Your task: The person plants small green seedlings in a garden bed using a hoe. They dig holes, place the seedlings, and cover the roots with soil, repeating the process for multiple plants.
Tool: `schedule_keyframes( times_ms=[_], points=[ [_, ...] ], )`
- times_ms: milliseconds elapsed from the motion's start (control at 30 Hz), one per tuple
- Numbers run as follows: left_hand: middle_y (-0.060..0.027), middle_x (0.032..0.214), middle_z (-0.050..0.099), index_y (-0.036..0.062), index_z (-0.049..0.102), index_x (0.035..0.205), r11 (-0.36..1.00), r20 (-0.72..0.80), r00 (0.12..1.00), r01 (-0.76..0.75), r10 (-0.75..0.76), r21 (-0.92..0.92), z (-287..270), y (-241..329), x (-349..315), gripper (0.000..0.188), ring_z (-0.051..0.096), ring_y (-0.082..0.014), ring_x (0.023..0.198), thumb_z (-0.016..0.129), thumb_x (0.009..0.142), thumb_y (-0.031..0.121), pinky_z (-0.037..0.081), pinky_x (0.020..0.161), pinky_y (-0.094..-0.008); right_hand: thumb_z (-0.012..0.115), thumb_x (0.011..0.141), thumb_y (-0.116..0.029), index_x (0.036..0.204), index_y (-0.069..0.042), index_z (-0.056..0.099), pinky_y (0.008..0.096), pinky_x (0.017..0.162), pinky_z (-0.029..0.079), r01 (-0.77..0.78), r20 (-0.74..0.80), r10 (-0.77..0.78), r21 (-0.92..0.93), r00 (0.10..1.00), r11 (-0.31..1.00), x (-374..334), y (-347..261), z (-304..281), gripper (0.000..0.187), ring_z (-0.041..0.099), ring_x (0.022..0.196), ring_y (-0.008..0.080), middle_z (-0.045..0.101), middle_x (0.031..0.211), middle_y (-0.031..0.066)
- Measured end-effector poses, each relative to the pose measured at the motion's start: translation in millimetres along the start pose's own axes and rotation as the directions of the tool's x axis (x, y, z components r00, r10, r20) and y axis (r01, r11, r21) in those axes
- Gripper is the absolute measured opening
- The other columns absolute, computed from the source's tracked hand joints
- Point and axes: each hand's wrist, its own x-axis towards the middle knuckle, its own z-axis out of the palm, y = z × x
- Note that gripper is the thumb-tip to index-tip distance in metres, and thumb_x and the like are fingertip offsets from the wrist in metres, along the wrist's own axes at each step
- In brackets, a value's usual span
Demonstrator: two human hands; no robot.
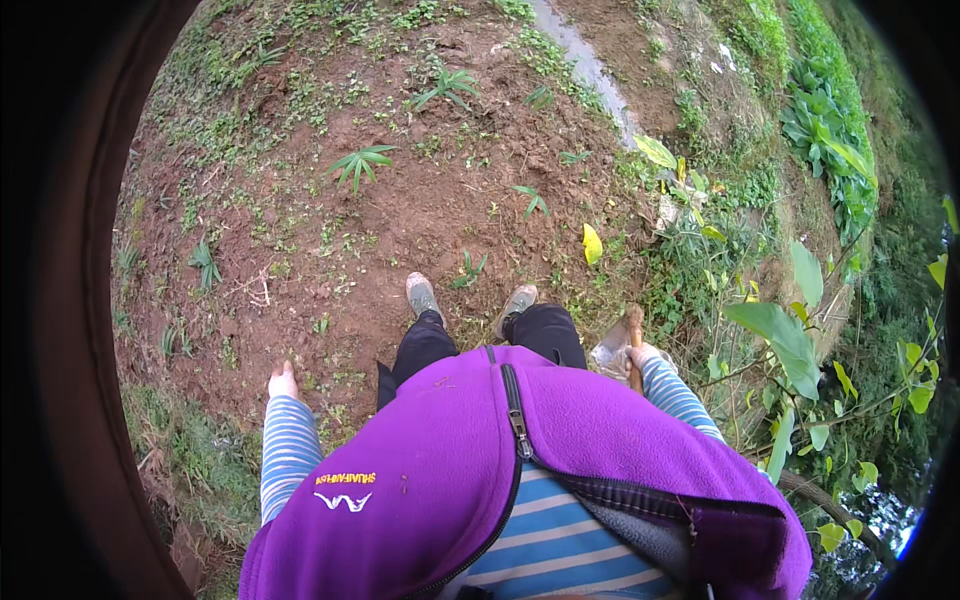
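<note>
- Head view, progress: brown soil (400, 225) looks loose and rough ahead of the person; small fan-leaved plants stand in it, one mid-left (360, 163), one farther out (447, 87); low weeds (240, 140) grow between them, thickest toward the far left; my read: ground partly worked, weedy patches left over; can't tell the share done, nothing here marks an end point
- Head view, right hand (643, 354): fingers closed round a wooden handle (633, 322); knobby top end pokes up past the grip, lower part runs out of sight behind the purple jacket (430, 430); tool head, if any, not visible; pale, filmy thing (607, 352) just beside the grip, can't say what it is
- Head view, left hand (284, 381): hangs low over the soil, well apart from the handle; nothing visibly held; finger spread too small to call, can't tell open or closed
- Head view, around: both shoes (422, 294) on the soil between the hands; yellow leaf (592, 244) ahead of the right foot; leafy branches (790, 345) off to the right
</note>
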Motion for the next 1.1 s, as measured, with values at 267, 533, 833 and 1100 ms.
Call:
schedule_keyframes(
  times_ms=[267, 533, 833, 1100],
  points=[
    [-0.0137, 0.098, 0.069, -0.0047, 0.066, 0.116, 0.934, -0.253, 0.908, 0.355, -0.333, 0.043, -9, -13, 9, 0.083, 0.063, -0.0242, 0.085, 0.049, 0.091, 0.072, 0.049, 0.079, -0.0403, 0.064, 0.088, -0.021, 0.079, -0.001, 0.063, 0.0404, 0.050, 0.054, 0.096, -0.033, -0.099, -0.076, 0.995, 0.992, -56, -40, -31, 0.022, 0.064, 0.050, 0.0271, 0.062, 0.059, 0.0114],
    [-0.0080, 0.095, 0.070, -0.0013, 0.068, 0.108, 0.925, -0.264, 0.887, -0.376, 0.378, 0.060, 76, 155, -8, 0.043, 0.060, -0.0164, 0.087, 0.066, 0.095, 0.040, 0.046, 0.086, -0.0307, 0.065, 0.093, -0.021, 0.095, -0.005, 0.055, 0.0343, 0.040, 0.049, 0.390, 0.019, -0.401, 0.193, 0.916, 0.900, -40, -213, -42, 0.019, 0.052, 0.044, 0.0158, 0.055, 0.062, 0.0044],
    [0.0018, 0.065, 0.060, 0.0048, 0.071, 0.086, 0.989, -0.361, 0.932, -0.085, 0.037, -0.119, 197, 273, -106, 0.049, 0.048, -0.0089, 0.057, 0.065, 0.093, 0.053, 0.037, 0.055, -0.0262, 0.064, 0.095, -0.020, 0.091, -0.007, 0.049, 0.0318, 0.040, 0.047, 0.461, 0.225, -0.579, 0.414, 0.784, 0.785, 22, -529, -27, 0.020, 0.051, 0.046, 0.0146, 0.051, 0.067, 0.0036],
    [-0.0093, 0.131, 0.060, 0.0026, 0.051, 0.139, 0.925, -0.052, 0.992, -0.129, 0.118, -0.357, 420, 321, -141, 0.047, 0.056, -0.0173, 0.119, 0.061, 0.093, -0.001, 0.042, 0.105, -0.0308, 0.060, 0.098, -0.021, 0.108, -0.010, 0.053, 0.0267, 0.043, 0.038, 0.017, 0.563, -0.373, 0.536, 0.737, 0.844, 20, -626, 51, 0.017, 0.040, 0.048, 0.0096, 0.047, 0.069, -0.0007]
  ],
)
